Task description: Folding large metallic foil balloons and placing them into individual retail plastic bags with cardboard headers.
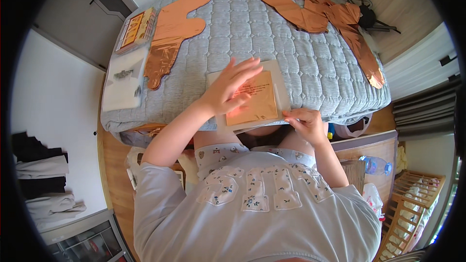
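A clear plastic bag (283, 87) lies at the near edge of the bed, close to my lap. Inside it shows a folded square of shiny copper foil (257, 109), behind dark print. My left hand (225, 90) is over the bag's left part with its fingers stretched out; whether the palm presses on the plastic I cannot tell. With thumb and fingers pinched, my right hand (307, 123) holds the bag's near right corner. Farther off lie two flat copper foil balloons, one (177, 22) at the left and a creased one (310, 12) at the far right.
On the bed's left side lie a stack of clear bags (121, 85) and a package with a printed front (133, 31). A quilted grey mattress (233, 34) carries everything. A black object with legs (371, 17) stands beyond the far right corner. Right of me is a plastic bottle (376, 166).
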Motion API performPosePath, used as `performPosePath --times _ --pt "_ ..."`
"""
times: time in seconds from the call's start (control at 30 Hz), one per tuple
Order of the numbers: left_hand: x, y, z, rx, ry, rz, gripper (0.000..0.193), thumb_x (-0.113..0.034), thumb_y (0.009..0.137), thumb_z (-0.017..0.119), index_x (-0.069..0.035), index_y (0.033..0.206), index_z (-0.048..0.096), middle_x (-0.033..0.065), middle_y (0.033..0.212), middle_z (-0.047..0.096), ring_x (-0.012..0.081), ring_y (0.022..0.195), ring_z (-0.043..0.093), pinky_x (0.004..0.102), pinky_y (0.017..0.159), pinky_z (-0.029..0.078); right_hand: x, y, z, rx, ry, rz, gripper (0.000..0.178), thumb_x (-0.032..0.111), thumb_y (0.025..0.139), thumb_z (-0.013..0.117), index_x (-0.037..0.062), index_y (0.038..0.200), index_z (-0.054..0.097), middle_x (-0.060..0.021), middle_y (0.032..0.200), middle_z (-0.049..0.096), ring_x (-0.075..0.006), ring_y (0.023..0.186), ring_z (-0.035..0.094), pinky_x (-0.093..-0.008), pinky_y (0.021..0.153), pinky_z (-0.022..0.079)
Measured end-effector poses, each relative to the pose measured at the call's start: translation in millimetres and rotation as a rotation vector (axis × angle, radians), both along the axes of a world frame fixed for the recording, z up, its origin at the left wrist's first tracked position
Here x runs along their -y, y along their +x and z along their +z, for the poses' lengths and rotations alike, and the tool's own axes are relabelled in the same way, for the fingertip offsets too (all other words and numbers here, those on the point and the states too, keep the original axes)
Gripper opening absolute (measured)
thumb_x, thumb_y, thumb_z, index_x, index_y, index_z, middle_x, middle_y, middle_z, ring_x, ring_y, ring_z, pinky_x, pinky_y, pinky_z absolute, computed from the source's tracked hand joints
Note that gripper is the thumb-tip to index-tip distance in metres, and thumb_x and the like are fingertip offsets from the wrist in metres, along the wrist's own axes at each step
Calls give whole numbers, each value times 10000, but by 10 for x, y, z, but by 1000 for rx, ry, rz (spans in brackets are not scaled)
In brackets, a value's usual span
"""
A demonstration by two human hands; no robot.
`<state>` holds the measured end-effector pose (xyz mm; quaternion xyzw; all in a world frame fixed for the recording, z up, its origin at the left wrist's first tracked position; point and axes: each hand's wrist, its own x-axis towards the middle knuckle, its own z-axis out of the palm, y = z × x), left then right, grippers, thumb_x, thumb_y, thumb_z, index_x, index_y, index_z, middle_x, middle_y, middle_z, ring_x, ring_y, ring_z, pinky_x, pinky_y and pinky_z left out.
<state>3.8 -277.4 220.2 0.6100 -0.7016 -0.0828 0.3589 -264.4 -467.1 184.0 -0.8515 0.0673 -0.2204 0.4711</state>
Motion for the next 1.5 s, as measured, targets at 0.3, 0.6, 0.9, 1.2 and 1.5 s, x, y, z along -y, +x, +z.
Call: performPosePath --times 0.3,0.6,0.9,1.2,1.5 --pt "-1158 -759 -547 99 -57 297 772 -773 905 502 -160 1323 713 75 1457 614 262 1426 512 576 1267 60 -187 -174 -45 -76 235 -60 132 38 897 790 -21 1016 795 -114 931 787 -126 817 715 -256 729 540" --pt "-1249 -1030 -990 -315 -282 521 297 -299 771 872 -214 1054 846 93 1506 573 323 1439 470 522 1262 173 -299 -293 -152 -77 351 -74 163 54 889 810 -21 1033 800 -98 929 795 -98 811 703 -248 752 540" --pt "-1178 -1272 -812 -323 -210 832 209 -229 811 852 -182 1015 852 150 1423 613 306 1237 524 443 1078 379 -335 -308 -558 26 696 -213 75 -34 886 787 -6 953 769 -86 938 781 -102 844 689 -244 807 536" --pt "-1115 -1385 -884 -1000 -184 766 242 -39 959 732 10 1195 752 94 1058 769 135 901 699 278 832 577 -446 -215 -431 77 821 -308 48 1 900 788 25 916 751 -18 836 743 -27 646 575 -178 588 441" --pt "-1085 -1398 -884 -1043 -315 752 302 -25 1005 660 -9 1304 697 23 979 714 92 800 658 293 755 625 -508 -226 -389 94 930 -309 257 -37 930 748 11 1171 674 15 772 713 17 600 502 -167 522 324"
